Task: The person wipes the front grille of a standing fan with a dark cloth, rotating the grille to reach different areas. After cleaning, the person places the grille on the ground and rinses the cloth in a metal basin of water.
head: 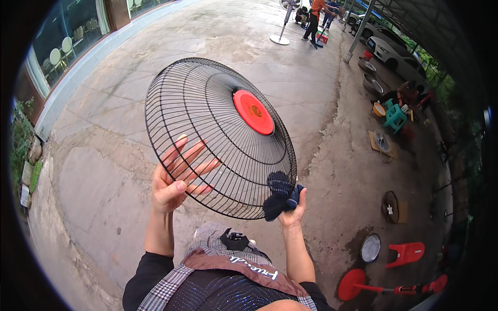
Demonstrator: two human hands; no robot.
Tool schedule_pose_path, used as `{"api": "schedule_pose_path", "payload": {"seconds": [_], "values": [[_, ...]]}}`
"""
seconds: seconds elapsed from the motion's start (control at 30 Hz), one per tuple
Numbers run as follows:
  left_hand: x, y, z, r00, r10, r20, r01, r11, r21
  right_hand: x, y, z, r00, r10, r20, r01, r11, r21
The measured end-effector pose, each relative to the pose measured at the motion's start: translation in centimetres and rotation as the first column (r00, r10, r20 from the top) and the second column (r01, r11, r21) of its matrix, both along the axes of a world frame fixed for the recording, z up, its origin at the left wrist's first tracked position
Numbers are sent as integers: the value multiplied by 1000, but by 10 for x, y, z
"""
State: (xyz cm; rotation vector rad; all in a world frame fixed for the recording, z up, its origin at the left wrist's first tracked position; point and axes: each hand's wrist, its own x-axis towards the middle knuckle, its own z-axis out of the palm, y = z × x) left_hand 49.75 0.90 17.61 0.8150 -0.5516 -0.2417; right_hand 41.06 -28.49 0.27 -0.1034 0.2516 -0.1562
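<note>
A round black wire fan guard (218,128) with a red centre disc (255,112) is held up in front of me, tilted. My left hand (177,179) grips its near left rim, with the thumb outside and the fingers spread behind the wires. At the lower right rim, my right hand (293,212) holds a dark blue cloth (281,198) against the guard. Part of the cloth shows through the wires. The right fingers are mostly hidden by the cloth and the rim.
To the right lie a red fan stand (352,285), a red stool (406,253), a metal basin (370,248) and another fan guard (390,207). Further off are green stools (395,116), a standing fan (286,21), people (316,17) and a parked car (393,52).
</note>
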Motion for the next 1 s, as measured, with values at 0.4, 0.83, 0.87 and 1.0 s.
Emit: {"api": "schedule_pose_path", "payload": {"seconds": [0.4,0.83,0.87,1.0], "values": [[77,216,-125,815,-578,54,570,780,-256,20,78,-8,881,-89,464,236,934,-268],[263,290,-52,971,225,-85,-24,441,897,8,181,53,971,53,235,71,868,-492],[265,290,-36,971,239,28,-123,394,911,9,186,57,966,78,247,49,881,-470],[264,289,28,939,196,282,-331,302,894,0,210,63,950,110,291,0,935,-354]]}}
